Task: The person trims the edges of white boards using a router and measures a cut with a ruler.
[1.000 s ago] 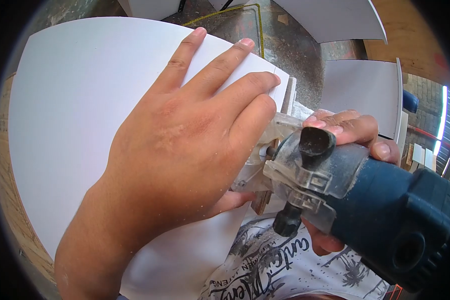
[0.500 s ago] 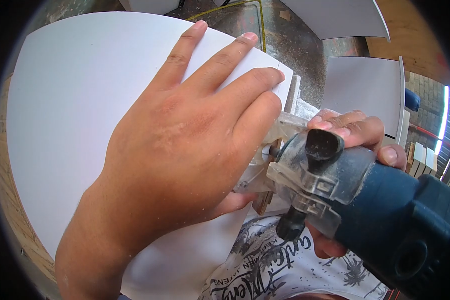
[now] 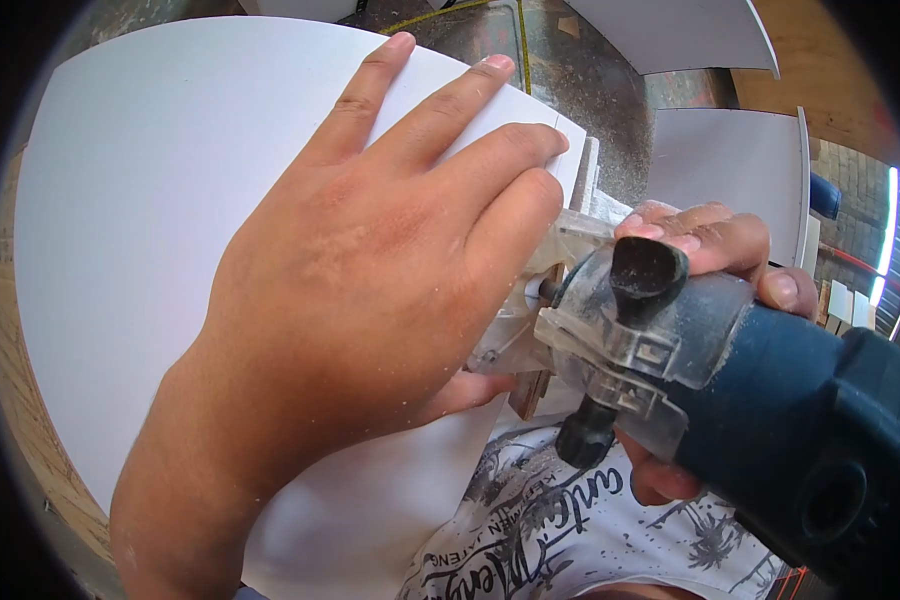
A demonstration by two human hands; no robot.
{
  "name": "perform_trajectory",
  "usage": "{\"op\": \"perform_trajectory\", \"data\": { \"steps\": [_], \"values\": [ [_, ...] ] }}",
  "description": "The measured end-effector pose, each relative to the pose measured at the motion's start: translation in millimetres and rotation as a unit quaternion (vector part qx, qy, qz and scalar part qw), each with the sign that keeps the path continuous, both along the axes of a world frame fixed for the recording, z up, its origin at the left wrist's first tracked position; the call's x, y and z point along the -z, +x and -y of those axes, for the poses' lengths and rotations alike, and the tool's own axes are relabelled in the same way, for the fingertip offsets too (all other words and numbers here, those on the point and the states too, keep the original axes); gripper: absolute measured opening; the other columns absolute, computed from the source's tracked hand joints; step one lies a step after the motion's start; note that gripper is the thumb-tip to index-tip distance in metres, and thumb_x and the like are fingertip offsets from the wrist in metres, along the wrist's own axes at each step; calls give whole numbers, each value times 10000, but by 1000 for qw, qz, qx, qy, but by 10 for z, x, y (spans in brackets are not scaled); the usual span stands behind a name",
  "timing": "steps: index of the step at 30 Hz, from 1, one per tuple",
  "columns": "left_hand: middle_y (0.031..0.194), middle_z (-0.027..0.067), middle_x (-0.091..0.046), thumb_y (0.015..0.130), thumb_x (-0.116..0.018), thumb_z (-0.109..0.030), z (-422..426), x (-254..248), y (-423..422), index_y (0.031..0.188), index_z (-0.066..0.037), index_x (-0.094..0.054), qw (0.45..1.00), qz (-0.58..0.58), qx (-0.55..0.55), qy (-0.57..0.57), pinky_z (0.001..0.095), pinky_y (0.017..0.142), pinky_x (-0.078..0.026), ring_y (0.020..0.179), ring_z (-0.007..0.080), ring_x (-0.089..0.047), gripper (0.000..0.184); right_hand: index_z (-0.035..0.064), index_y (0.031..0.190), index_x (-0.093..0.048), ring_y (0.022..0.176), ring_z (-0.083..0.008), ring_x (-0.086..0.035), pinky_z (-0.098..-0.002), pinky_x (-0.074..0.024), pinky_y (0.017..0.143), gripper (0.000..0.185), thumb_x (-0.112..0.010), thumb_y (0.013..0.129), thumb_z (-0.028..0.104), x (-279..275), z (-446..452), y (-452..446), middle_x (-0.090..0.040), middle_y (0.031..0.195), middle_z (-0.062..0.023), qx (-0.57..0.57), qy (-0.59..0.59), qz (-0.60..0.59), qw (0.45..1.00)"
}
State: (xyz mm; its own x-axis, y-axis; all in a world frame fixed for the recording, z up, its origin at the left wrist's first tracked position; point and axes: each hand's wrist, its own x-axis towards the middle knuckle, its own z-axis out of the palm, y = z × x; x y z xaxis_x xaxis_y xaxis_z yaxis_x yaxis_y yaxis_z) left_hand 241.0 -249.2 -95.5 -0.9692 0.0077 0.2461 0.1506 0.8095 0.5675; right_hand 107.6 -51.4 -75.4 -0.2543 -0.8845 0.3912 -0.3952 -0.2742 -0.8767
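Observation:
A trim router (image 3: 770, 390) with a dark blue motor body and a dusty clear base lies sideways against the edge of a white board (image 3: 140, 200). My right hand (image 3: 710, 240) is wrapped round the router from behind; its fingers show above the body and a fingertip below. My left hand (image 3: 340, 250) lies over the board with its fingers spread and stretched toward the far edge. Its thumb and forefinger sit beside the clear base, partly covering it. Between the base and the motor a short piece of the dark shaft (image 3: 548, 290) shows; the cutting bit is hidden.
Beyond the board, a yellow tape measure (image 3: 524, 50) lies on the speckled floor (image 3: 610, 110). More white panels (image 3: 725, 160) stand at the right and far side. A patterned shirt (image 3: 570, 510) is close below the router. A wooden surface (image 3: 20, 380) shows at left.
The router and my right hand have shifted very slightly, with the front knob a little higher in view. Both hands keep the same hold, and the board stays in place.

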Motion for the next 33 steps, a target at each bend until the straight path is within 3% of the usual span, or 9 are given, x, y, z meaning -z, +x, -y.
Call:
{"op": "perform_trajectory", "data": {
  "steps": [5, 8, 12, 16, 21, 28, 31, 33],
  "values": [
    [1375, 87, -623, 527, -841, -548, 38, 18, 38, 1298, -51, -592, 1000, -7, 6, -10, 596, 1256, -208, 1459, 380, -445, 951, 150, 1529, -369, 1213, -342, -556, -498, -414, 1077, 1025, -920, 748, 519, -71, -116, -172, -538, 1303, -165, -27, 37, -28, 999],
    [1367, 88, -625, 559, -765, -653, 51, 26, 50, 1352, -48, -568, 1000, -2, 4, -26, 592, 1255, -207, 1452, 380, -452, 1017, 105, 1520, -375, 1236, -336, -533, -500, -388, 1095, 1013, -873, 777, 581, -7, -142, -241, -524, 1313, -161, -24, -7, 15, 1000],
    [1359, 86, -629, 569, -712, -722, 42, 31, 19, 1363, -50, -562, 999, 1, 1, -48, 581, 1257, -208, 1446, 374, -461, 1051, 63, 1480, -398, 1232, -314, -512, -506, -373, 1102, 1053, -892, 711, 585, 139, -160, -250, -515, 1294, -161, 32, -108, 80, 990],
    [1358, 80, -631, 570, -714, -732, 9, 24, -28, 1360, -52, -563, 998, 6, -4, -56, 580, 1258, -210, 1445, 370, -464, 1053, 76, 1473, -406, 1220, -305, -518, -512, -373, 1103, 1066, -875, 686, 621, 226, -195, -303, -520, 1287, -155, 50, -146, 117, 981],
    [1367, 82, -626, 569, -731, -722, 120, 447, -61, 1363, -51, -557, 978, -104, 3, -180, 582, 1255, -213, 1442, 372, -464, 1055, 108, 1485, -407, 1232, -316, -532, -520, -372, 1111, 1075, -895, 682, 632, 152, -215, -336, -534, 1292, -147, 26, -114, 91, 989],
    [1378, 72, -617, 530, -792, -661, 120, 439, -69, 1367, -53, -550, 977, -102, 6, -185, 579, 1256, -213, 1452, 369, -448, 1063, 147, 1519, -374, 1254, -335, -532, -518, -376, 1112, 1088, -913, 701, 619, 146, -190, -331, -534, 1328, -156, -29, -69, 76, 994],
    [1374, 73, -619, 514, -840, -599, 86, 237, -63, 1342, -59, -562, 993, -50, 4, -107, 579, 1257, -214, 1452, 368, -449, 1027, 142, 1532, -352, 1251, -342, -530, -518, -370, 1120, 1091, -903, 719, 617, 237, 6, -332, -523, 1341, -166, -93, -108, 90, 986],
    [1372, 75, -619, 513, -848, -578, 58, 180, -61, 1331, -62, -566, 997, -34, 0, -70, 580, 1257, -215, 1451, 367, -451, 1007, 135, 1538, -341, 1245, -346, -531, -519, -371, 1121, 1098, -898, 725, 619, 150, 22, -353, -517, 1344, -172, -107, -69, 41, 991]
  ]
}}
